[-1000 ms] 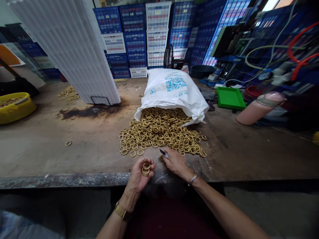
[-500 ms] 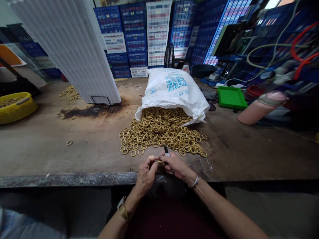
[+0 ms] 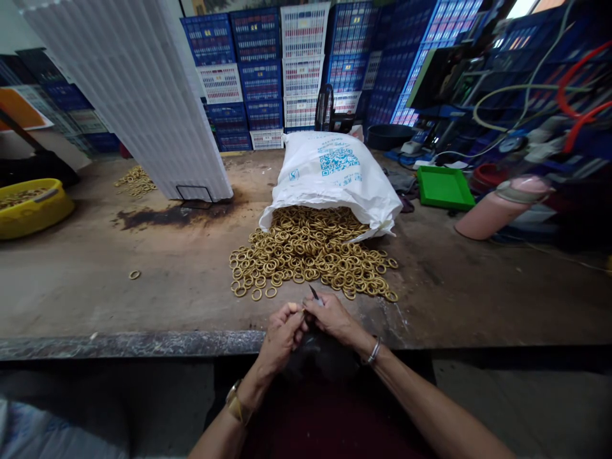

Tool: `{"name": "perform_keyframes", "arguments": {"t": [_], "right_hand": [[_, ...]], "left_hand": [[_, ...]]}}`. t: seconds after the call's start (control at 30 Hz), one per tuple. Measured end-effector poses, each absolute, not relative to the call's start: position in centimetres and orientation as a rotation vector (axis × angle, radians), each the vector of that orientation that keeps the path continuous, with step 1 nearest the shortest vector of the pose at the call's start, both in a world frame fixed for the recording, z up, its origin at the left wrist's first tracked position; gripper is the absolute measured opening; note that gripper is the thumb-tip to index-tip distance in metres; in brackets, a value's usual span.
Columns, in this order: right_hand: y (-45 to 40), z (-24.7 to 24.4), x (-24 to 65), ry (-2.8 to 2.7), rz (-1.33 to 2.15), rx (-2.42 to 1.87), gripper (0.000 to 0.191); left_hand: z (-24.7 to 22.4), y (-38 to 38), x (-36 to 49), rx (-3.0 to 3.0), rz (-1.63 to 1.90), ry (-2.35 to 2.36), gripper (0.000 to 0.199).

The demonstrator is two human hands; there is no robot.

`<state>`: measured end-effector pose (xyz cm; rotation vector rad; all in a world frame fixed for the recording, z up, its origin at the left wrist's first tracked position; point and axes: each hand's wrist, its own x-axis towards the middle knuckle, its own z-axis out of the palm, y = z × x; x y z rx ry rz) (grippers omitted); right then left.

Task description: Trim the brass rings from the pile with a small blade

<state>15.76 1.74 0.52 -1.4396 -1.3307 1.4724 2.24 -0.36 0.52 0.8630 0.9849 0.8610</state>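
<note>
My left hand (image 3: pixel 283 333) is closed near the table's front edge, its fingertips pinching a brass-coloured ring (image 3: pixel 303 310) that is mostly hidden by the fingers. Touching it from the right, my right hand (image 3: pixel 335 317) is wrapped round a small knife (image 3: pixel 316 296); the dark blade points up and away, and a bit of grey handle shows. Just beyond both hands spreads a heap of brass-coloured rings (image 3: pixel 306 252). They spill from the mouth of a white woven sack (image 3: pixel 335 167) lying on its side.
One loose ring (image 3: pixel 134 275) lies on the wooden table (image 3: pixel 71 287) to the left. A yellow basin (image 3: pixel 36 213) stands far left, near a leaning white corrugated panel (image 3: pixel 157 108). At right are a green tray (image 3: pixel 444 187) and a pink bottle (image 3: pixel 500 210). Stacked crates (image 3: pixel 258 76) line the back.
The knife blade has tilted to the left in my right hand. My fingers have closed in around the ring, which shows less now. Sack and heap look unchanged.
</note>
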Motion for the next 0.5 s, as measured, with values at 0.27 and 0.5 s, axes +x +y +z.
{"name": "perform_keyframes", "arguments": {"t": [0.27,0.5], "right_hand": [[1.5,0.6,16.4,-1.696,0.961,-1.564,0.015],[0.3,0.2,16.1,-2.115,0.764,-1.473,0.014]], "left_hand": [[0.5,-0.2,2.1,0.760,0.956,0.926,0.026],[0.3,-0.2,2.0,0.867,0.986,1.021,0.026]]}}
